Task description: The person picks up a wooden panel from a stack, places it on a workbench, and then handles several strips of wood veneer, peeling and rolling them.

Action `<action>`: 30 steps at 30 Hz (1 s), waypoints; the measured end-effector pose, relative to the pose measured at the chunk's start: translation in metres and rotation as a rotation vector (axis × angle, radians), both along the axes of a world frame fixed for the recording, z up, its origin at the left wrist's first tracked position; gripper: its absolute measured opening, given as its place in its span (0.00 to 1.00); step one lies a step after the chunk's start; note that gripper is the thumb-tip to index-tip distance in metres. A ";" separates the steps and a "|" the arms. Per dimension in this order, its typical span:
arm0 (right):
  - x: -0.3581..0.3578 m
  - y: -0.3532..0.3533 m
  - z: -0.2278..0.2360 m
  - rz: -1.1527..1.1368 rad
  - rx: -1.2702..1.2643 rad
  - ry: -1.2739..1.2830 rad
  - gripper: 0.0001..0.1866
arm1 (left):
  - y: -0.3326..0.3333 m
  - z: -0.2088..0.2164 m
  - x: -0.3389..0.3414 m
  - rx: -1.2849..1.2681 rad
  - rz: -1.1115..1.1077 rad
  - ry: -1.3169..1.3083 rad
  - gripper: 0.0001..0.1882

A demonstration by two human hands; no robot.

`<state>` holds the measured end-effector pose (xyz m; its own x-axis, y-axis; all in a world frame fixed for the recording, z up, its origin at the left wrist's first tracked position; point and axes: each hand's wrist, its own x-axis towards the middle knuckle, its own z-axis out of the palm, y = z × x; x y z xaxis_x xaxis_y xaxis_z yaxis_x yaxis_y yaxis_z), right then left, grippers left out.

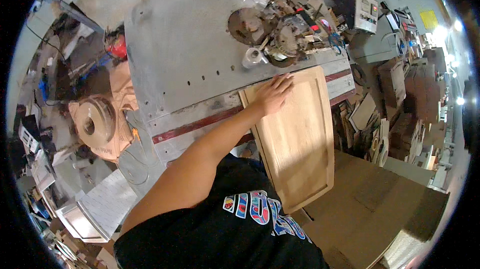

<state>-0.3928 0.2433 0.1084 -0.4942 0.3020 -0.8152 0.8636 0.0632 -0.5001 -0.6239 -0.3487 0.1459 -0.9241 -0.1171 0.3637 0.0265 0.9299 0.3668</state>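
My left hand (276,95) lies on the far end of a pale wooden framed panel (296,141) that looks like a cabinet door. Its fingers are stretched over the wood and point toward the far right, with nothing held in them. The panel slants from the front edge of a grey metal machine table (180,44) back toward my body. A second wooden edge shows along its left side; I cannot tell whether that is another panel beneath. A black printed shirt covers my torso beside the panel. My right hand and arm do not show.
Beyond the panel, a machine head (285,36) with tools and a white cylinder (254,57) crowds the table. A control box (366,11) stands far right. Rolls of edging tape (95,120) lie at left. Large cardboard (372,204) and stacked boards (367,114) are at right.
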 end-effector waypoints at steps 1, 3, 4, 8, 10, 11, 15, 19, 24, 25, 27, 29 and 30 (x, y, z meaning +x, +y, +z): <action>0.000 -0.003 0.005 0.032 0.010 -0.008 0.34 | -0.003 -0.001 -0.002 0.000 -0.042 -0.019 0.36; 0.003 -0.010 0.018 0.089 0.033 -0.027 0.34 | -0.005 0.001 -0.003 0.041 -0.066 -0.074 0.35; 0.004 -0.011 0.024 0.116 0.041 -0.044 0.34 | -0.007 0.000 -0.004 0.059 -0.075 -0.103 0.35; 0.021 -0.022 0.057 0.183 0.089 -0.082 0.34 | -0.003 -0.027 -0.016 0.073 -0.136 -0.140 0.29; 0.007 -0.024 0.068 0.244 0.107 -0.085 0.34 | 0.001 -0.050 -0.027 0.107 -0.074 -0.092 0.28; 0.002 -0.023 0.068 0.267 0.105 -0.088 0.33 | 0.002 -0.053 -0.029 0.086 -0.051 -0.118 0.28; 0.003 -0.012 0.065 0.321 0.086 -0.122 0.33 | -0.014 -0.031 -0.016 0.077 -0.094 -0.176 0.28; -0.003 0.023 0.082 0.538 0.039 -0.045 0.33 | -0.007 -0.038 -0.024 0.209 -0.079 -0.128 0.27; -0.035 0.008 0.072 -0.392 -0.007 -0.347 0.30 | -0.015 -0.023 -0.020 0.182 -0.121 -0.209 0.27; -0.035 -0.005 0.072 -0.165 0.015 -0.297 0.29 | -0.015 -0.026 -0.020 0.184 -0.125 -0.213 0.27; -0.036 -0.022 0.083 0.144 0.056 -0.198 0.27 | -0.018 -0.029 -0.021 0.203 -0.124 -0.219 0.28; -0.034 -0.028 0.093 0.231 0.072 -0.166 0.25 | -0.016 -0.027 -0.021 0.207 -0.104 -0.206 0.27; -0.033 -0.028 0.094 0.203 0.082 -0.175 0.24 | -0.015 -0.026 -0.021 0.209 -0.096 -0.200 0.27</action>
<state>-0.4255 0.2150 0.2028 -0.4048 0.2798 -0.8706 0.9022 0.2773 -0.3304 -0.6445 -0.3641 0.1201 -0.9855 -0.0786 0.1505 0.0189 0.8302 0.5572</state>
